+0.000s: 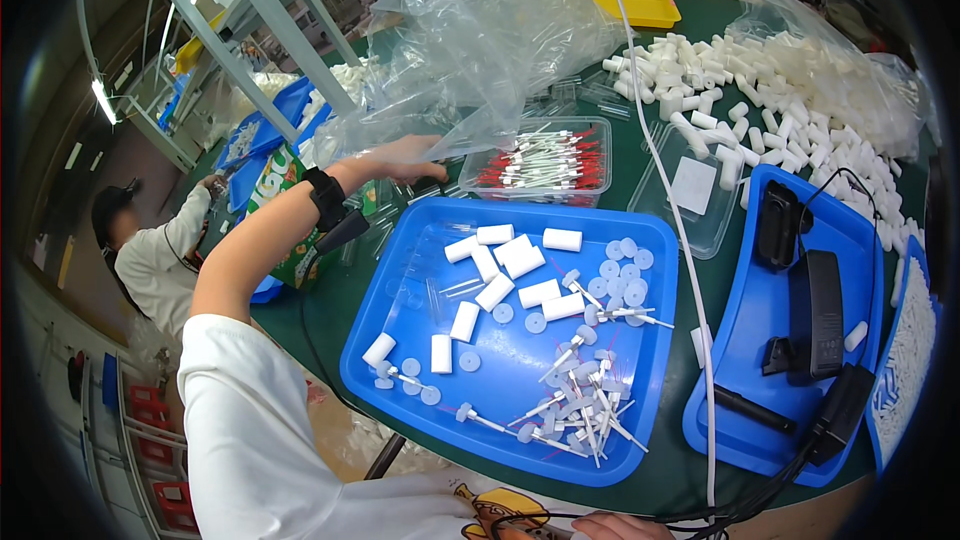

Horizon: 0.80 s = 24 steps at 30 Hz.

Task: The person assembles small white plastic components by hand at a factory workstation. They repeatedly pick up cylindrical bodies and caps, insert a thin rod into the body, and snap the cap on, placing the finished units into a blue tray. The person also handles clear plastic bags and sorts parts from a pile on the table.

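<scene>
While the left hand reaches, fingers loosely apart, over the blue tray's far-left corner | clear box of swabs just right, lengthwise left-right | right hand near edge, grip unclear.

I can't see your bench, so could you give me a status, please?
Left hand reaching under clear plastic bag. Right hand low, barely visible. Blue tray untouched.

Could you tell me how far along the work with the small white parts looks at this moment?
Looks done: a clear box holds finished-looking red-and-white sticks. In hand: the left hand reaches to the clear plastic bag beyond the blue tray; the right hand rests at the lower edge. Left: loose white tubes, caps and stems in the tray, plus a large white pile.
</scene>
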### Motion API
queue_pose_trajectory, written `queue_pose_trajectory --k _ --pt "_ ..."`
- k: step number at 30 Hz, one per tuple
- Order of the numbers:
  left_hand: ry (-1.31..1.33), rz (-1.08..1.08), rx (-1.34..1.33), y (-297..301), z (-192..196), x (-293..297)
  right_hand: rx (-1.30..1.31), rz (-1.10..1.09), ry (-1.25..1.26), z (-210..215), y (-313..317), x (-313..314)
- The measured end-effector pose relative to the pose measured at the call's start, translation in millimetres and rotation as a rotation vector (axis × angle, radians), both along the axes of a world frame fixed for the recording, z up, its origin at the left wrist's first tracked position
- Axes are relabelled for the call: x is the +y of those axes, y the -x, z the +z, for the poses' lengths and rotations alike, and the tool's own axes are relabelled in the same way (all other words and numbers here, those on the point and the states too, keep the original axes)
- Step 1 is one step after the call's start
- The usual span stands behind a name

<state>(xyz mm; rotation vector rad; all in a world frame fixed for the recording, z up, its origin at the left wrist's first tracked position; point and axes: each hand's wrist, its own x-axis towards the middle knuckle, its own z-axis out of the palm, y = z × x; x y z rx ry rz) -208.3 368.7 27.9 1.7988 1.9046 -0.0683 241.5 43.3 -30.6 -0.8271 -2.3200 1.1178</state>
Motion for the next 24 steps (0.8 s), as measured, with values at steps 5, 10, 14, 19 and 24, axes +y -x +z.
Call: queue_pose_trajectory --k 5,10,14,19,24 --pt "-0.080 0.010 -0.050 2.9 6.3 -6.8 0.021 -0.004 0.010 -3.2 -0.2 0.2" --pt "-0.029 0.112 -0.171 8.8 31.2 -10.4 0.012 0.014 0.015 -4.1 -1.6 -0.7" --pt "0.011 0.177 -0.279 -10.4 53.7 -29.6 0.004 0.019 0.025 -2.4 -1.8 1.1" --pt "-0.033 -0.005 -0.089 -52.9 69.2 -80.2 0.014 0.007 0.016 -2.6 -2.1 1.3" --pt "-0.021 -0.274 -0.117 -66.2 51.1 -113.9 0.032 -0.018 0.040 -3.6 -0.5 1.1"
